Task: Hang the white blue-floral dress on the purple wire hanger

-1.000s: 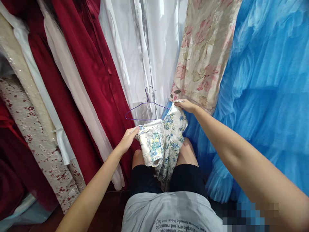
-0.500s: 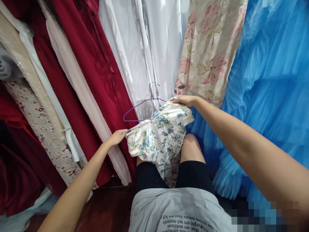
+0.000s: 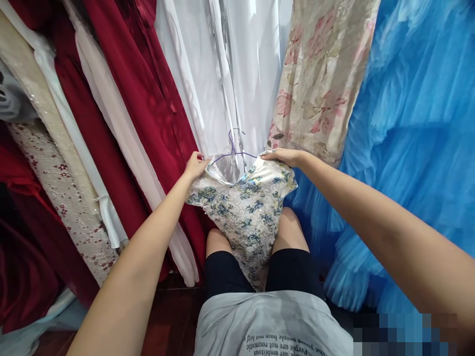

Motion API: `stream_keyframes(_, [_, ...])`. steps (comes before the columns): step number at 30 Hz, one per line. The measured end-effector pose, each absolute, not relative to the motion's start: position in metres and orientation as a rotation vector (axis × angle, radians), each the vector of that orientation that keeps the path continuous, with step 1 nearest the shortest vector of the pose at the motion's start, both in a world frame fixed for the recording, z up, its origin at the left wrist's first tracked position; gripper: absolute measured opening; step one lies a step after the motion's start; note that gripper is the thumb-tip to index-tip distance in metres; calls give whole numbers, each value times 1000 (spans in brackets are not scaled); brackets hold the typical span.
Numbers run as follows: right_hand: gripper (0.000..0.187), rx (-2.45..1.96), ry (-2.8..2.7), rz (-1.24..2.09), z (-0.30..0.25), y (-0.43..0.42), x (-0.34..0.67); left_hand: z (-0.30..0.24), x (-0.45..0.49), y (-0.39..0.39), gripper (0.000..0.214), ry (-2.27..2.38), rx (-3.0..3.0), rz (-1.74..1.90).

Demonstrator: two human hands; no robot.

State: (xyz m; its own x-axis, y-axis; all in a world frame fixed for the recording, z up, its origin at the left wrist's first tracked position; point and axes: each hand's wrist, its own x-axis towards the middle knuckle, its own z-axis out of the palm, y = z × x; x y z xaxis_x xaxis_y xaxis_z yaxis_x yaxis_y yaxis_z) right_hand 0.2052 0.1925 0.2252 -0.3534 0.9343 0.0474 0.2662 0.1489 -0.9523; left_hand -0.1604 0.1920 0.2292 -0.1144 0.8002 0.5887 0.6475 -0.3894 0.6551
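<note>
A white dress with a blue flower print hangs down in front of my knees. My left hand pinches its left shoulder, held up at the left end of a thin purple wire hanger. My right hand grips the dress's right shoulder at the hanger's right end. The hanger's hook shows between my hands, in front of the white garments. Most of the hanger wire is hidden by the dress.
Hanging garments crowd all round: dark red dresses on the left, white ones in the middle, a beige floral dress, a big blue tulle skirt on the right. Dark wooden floor lies below.
My left hand has risen with the dress's left shoulder up to the hanger's left end. The dress has spread out flat between both hands. My right hand has hardly moved.
</note>
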Motion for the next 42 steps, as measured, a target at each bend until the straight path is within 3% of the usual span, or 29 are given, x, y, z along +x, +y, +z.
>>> stream_keyframes(3, [33,-1148,-1761,1046,237,198,205,236,-145,180,33,1644,2158,1513])
stream_keyframes(6, [43,-1274,-1729,751,254,199,199,240,-144,167,50,1623,2218,1541])
stream_keyframes(8, [46,-1335,-1734,608,265,197,188,239,-148,164,50,1653,2303,1511])
stream_keyframes(13, [37,-1376,-1887,280,276,182,157,227,-162,172,32,1840,2468,1326])
stream_keyframes(19, [32,-1318,-1970,125,278,175,154,222,-163,184,34,1843,2454,1385])
stream_keyframes(25, [22,-1252,-1895,-255,274,179,151,239,-165,196,31,1884,2366,1305])
stream_keyframes(29, [20,-1093,-2117,-70,266,156,138,234,-172,192,30,1970,2348,1279])
stream_keyframes(34, [24,-614,-2563,451,250,115,129,206,-157,168,55,1748,2211,1566])
stream_keyframes(38, [41,-747,-2424,645,238,114,135,207,-118,143,68,1296,1983,1781])
stream_keyframes(40, [52,-820,-2306,560,232,120,139,218,-96,127,75,1078,1881,1797])
stream_keyframes(42, [80,-759,-2273,317,225,122,140,233,-76,108,76,881,1806,1774])
